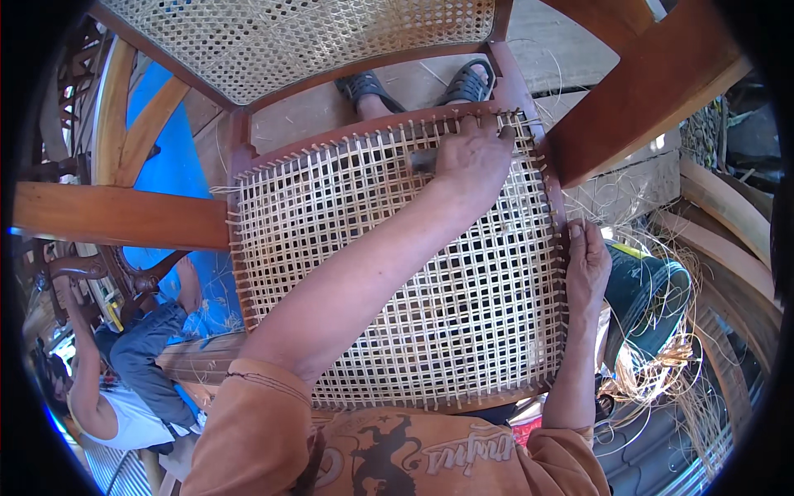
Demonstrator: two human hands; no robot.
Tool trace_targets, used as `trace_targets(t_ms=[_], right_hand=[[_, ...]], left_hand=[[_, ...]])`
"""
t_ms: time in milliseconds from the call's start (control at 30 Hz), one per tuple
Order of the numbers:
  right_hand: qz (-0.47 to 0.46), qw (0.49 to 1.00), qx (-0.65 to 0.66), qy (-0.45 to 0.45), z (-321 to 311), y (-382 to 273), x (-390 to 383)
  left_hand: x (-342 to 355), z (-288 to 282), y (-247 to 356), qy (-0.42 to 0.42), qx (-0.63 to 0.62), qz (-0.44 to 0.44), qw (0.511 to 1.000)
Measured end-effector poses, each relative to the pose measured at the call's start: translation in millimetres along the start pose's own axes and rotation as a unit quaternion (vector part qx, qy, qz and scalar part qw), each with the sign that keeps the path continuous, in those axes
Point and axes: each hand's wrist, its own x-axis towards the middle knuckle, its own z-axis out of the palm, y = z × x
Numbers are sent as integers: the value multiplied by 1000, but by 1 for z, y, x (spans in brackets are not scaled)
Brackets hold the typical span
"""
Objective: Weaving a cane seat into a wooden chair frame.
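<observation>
My left hand (470, 157) reaches across the woven cane seat (380, 289) of a wooden chair, its bent fingers at the upper-right rim, where short strand ends or pegs line the frame. A dark flat piece (423, 162) shows beside it; I cannot tell whether it is held. What those fingertips grip is hidden. My right hand (589, 260) is at the right rail of the seat, fingers curled and pressed together; what is between them is too small to make out. The caned backrest (331, 37) lies beyond the seat.
Two sandalled feet (467, 81) show beyond the seat. A co-worker (103, 413) sits at lower left by a carved dark chair frame (132, 277) and blue sheet (169, 165). Wooden beams (628, 99) rise at both sides. A green bucket (649, 306) and loose cane strands lie at right.
</observation>
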Motion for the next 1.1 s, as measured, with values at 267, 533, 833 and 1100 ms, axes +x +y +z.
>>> trace_targets(t_ms=[267, 533, 833, 1100], right_hand=[[-5, 997, -72, 42, -10, 9, 2], [-75, 985, -99, -122, -10, -71, -15], [-50, 927, 127, -349, 128, -176, -50], [6, 878, 72, -473, 245, -252, -40]], left_hand=[[-49, -35, 1, 67, -52, 4, 996], [-279, -105, -130, 25, -428, -271, 861], [-343, -71, -345, 316, -579, -363, 658], [-232, -76, -385, 25, -488, -363, 794]])
